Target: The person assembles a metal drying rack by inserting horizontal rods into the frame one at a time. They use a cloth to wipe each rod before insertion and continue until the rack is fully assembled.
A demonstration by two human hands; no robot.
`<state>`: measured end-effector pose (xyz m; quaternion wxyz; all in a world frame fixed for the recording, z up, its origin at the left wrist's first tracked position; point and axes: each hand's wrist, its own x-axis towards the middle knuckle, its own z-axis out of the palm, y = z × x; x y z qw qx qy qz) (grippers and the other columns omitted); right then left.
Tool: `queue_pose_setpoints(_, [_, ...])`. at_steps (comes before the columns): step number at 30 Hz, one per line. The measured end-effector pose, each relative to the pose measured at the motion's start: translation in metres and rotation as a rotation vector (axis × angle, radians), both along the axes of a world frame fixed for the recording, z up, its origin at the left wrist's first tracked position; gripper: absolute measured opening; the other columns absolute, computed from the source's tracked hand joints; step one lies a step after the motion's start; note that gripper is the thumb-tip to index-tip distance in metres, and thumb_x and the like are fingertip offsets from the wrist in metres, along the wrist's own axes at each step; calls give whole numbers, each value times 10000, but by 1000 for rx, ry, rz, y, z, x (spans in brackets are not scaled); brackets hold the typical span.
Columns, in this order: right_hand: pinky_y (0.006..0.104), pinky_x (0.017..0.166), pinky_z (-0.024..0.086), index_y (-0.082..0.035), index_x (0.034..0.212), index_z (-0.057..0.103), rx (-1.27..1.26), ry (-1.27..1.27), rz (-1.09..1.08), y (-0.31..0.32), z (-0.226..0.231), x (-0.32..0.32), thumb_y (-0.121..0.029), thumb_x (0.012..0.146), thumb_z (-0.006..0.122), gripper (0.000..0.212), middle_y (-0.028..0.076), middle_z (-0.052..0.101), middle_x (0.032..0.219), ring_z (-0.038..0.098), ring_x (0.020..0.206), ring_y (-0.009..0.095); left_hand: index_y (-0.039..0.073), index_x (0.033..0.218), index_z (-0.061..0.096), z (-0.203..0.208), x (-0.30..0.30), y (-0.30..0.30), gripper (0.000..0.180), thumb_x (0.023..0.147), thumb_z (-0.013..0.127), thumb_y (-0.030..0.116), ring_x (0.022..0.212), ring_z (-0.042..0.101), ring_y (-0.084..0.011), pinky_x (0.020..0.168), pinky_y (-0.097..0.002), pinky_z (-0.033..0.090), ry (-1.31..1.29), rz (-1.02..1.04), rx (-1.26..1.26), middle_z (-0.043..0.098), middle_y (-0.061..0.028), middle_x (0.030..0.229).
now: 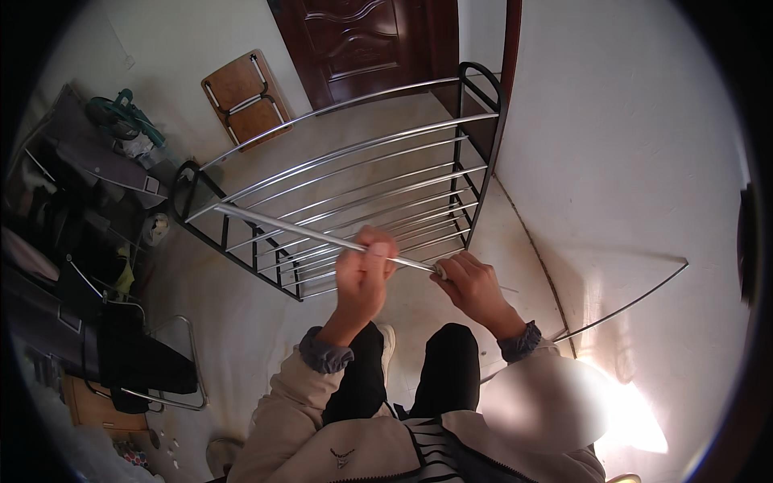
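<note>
A long silver metal tube [294, 229] slants across in front of me, its far end near the left side of a rack. My left hand [364, 270] is closed around this tube. At the tube's near end my right hand [477, 291] is closed, with a small pale piece showing by its fingertips; I cannot make out what that piece is. Just beyond both hands stands the metal rack, with black end frames [484, 189] and several silver crossbars. The palm sides of my fingers are partly hidden.
A thin curved rod [632, 306] rests by the white wall at right. A folded wooden stool [241, 92] leans against the back wall beside a dark red door [366, 48]. At left are a metal-framed chair [197, 362] with black cloth, and a green fan-like object [121, 117].
</note>
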<state>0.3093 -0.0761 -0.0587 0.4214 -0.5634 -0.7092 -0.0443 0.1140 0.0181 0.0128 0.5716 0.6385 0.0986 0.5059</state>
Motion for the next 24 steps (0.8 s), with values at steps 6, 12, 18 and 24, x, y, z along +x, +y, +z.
queue_pose_setpoints(6, [384, 561, 515, -111, 887, 606, -100, -223, -56, -33, -62, 80, -152, 832, 779, 185, 26, 590, 762, 615, 737, 229, 59, 873, 523, 14, -89, 25, 353, 1102, 474, 324, 658, 434, -87, 531, -284, 446, -140, 436, -175, 538, -50, 883])
queue_pose_setpoints(12, [408, 618, 539, -107, 894, 622, -280, -336, -121, -64, -133, 159, -174, 833, 758, 164, 52, 629, 847, 631, 790, 257, 70, 870, 528, -7, -124, 29, 363, 1096, 493, 352, 627, 427, -89, 543, -289, 452, -129, 547, -297, 541, -37, 870])
queue_pose_setpoints(18, [413, 677, 536, -41, 1022, 694, -627, 132, -445, -106, -183, 205, -175, 915, 697, 172, 111, 702, 840, 671, 752, 294, 96, 878, 553, -24, -158, 39, 340, 1098, 491, 349, 618, 482, -74, 567, -286, 493, -223, 727, -392, 587, -18, 867])
queue_pose_setpoints(24, [296, 691, 501, -13, 1230, 682, -701, 807, -195, -76, -152, 149, -234, 962, 684, 347, 28, 649, 795, 616, 738, 127, 82, 889, 583, -73, -113, 71, 309, 1086, 526, 313, 639, 545, -90, 634, -320, 564, -391, 534, -629, 611, -35, 894])
